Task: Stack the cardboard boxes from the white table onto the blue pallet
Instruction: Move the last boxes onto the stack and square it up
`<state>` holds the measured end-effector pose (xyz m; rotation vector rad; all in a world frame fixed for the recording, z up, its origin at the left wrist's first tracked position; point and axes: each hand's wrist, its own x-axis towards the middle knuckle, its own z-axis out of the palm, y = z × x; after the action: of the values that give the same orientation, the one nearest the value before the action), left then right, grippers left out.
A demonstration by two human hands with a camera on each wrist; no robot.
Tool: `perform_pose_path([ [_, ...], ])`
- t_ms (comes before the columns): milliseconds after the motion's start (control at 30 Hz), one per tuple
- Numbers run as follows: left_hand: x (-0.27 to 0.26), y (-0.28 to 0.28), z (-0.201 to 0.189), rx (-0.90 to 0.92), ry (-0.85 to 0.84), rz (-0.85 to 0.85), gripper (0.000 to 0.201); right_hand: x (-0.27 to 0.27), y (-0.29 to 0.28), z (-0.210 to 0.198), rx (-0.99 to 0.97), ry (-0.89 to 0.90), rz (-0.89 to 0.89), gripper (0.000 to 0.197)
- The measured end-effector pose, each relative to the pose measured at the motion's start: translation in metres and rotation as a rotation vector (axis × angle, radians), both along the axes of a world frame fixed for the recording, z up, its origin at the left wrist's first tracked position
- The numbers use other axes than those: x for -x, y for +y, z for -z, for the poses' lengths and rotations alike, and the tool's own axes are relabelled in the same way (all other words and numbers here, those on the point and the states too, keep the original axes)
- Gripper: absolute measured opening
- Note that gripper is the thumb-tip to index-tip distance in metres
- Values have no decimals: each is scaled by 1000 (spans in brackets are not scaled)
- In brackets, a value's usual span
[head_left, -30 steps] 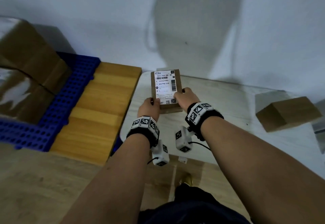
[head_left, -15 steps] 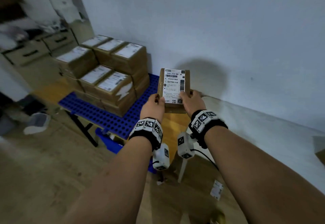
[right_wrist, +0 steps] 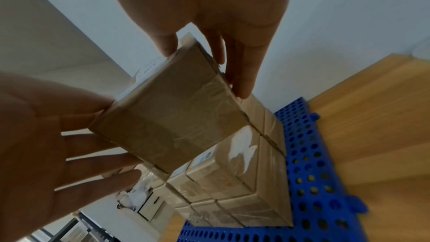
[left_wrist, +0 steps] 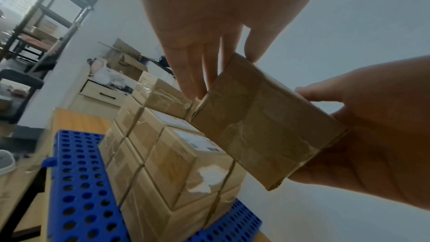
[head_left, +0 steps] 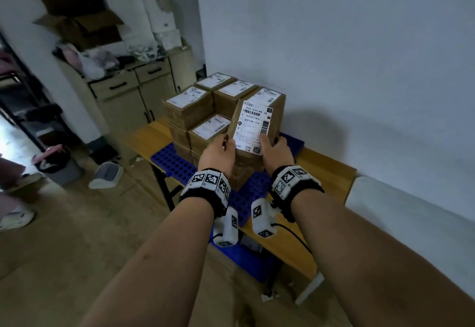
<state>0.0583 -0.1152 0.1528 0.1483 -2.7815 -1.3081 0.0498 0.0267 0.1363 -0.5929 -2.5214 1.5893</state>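
Note:
I hold a small cardboard box (head_left: 253, 131) with a white shipping label, tilted, just above and in front of the stack of boxes (head_left: 203, 111) on the blue pallet (head_left: 174, 163). My left hand (head_left: 226, 147) pinches its near left corner and my right hand (head_left: 267, 144) its near right corner, thumbs on the label. In the left wrist view the box (left_wrist: 263, 122) hangs over the stack (left_wrist: 167, 154), between the left hand (left_wrist: 223, 73) and right hand (left_wrist: 372, 135). The right wrist view shows the box's (right_wrist: 167, 122) taped underside, with the pallet (right_wrist: 309, 172) below.
The pallet lies on a wooden table (head_left: 326, 172) against the wall. The white table (head_left: 411, 218) adjoins it on the right. A cluttered cabinet (head_left: 128, 95), a bin (head_left: 56, 165) and a white object (head_left: 106, 175) on the floor stand to the left.
Both hands lifted the box off the white table and carried it left to the stack on the pallet. The head view swung left with it.

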Motion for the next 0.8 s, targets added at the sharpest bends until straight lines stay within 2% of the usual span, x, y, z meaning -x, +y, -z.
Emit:
perform_pose_path([
  [100, 28, -19, -1, 40, -9, 2, 45, 33, -23, 4, 3, -24, -24, 69],
  [433, 127, -68, 12, 114, -56, -25, 47, 129, -76, 9, -65, -82, -56, 69],
  [600, 157, -81, 19, 164, -74, 17, 38, 147, -90, 12, -126, -115, -34, 73],
  [800, 184, -99, 29, 235, -109, 140, 39, 153, -102, 20, -181, -153, 47, 73],
])
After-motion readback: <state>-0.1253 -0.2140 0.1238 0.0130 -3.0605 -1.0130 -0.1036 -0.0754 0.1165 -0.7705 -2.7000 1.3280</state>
